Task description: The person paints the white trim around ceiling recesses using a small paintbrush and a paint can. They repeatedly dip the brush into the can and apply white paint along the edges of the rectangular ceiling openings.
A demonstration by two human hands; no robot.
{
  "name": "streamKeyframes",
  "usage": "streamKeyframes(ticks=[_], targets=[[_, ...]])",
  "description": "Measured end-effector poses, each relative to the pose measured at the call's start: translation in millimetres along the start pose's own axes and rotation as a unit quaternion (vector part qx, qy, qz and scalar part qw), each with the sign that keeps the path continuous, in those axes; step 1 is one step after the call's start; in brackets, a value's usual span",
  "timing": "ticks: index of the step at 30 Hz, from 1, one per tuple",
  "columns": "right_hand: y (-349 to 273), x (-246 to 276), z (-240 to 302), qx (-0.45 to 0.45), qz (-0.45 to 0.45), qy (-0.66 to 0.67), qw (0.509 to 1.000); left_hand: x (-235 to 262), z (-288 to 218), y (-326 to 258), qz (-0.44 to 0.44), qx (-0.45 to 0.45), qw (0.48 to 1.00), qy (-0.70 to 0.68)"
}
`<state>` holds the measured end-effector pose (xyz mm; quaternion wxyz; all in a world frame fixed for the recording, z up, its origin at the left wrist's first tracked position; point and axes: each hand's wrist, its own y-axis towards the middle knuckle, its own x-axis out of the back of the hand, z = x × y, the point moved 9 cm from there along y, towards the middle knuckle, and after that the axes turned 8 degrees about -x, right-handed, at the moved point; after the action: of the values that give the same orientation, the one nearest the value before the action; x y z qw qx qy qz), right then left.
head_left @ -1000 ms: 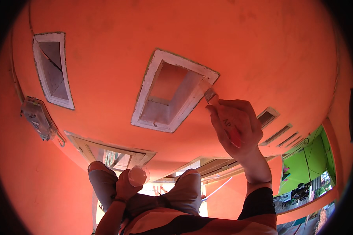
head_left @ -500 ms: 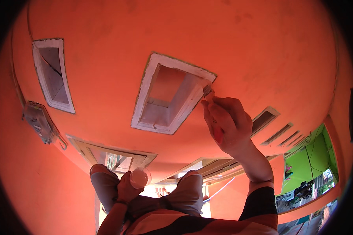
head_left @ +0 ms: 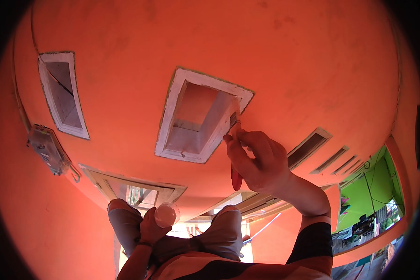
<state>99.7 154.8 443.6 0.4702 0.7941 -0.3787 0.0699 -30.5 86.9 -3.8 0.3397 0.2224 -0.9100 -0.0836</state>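
Hiding brush handle (head_left: 236,175), right hand (head_left: 258,161)

The person wears a shirt (head_left: 247,271) striped in orange, dark and pale bands, its short dark sleeve (head_left: 312,240) edged with an orange band. Greyish shorts (head_left: 219,235) cover the knees. A dark band (head_left: 143,243) circles the left wrist, just above the shirt.

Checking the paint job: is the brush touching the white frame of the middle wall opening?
Yes, the brush in the right hand has its bristles on the right side of the white frame.
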Motion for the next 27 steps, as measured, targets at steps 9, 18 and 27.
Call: streamKeyframes(ticks=[9,18,27], targets=[[0.4,4.5,-3.1,-0.034,0.032,0.038,0.998,-2.5,0.6,0.7,0.010,0.001,1.000,0.003],[1.3,16.9,-17.0,-0.065,0.005,0.028,0.998,-2.3,0.9,0.2,0.011,0.001,1.000,0.007],[16.8,22.1,-38.3,-0.123,0.062,0.116,0.984,-3.5,5.4,-2.4,0.000,-0.002,1.000,0.006]])
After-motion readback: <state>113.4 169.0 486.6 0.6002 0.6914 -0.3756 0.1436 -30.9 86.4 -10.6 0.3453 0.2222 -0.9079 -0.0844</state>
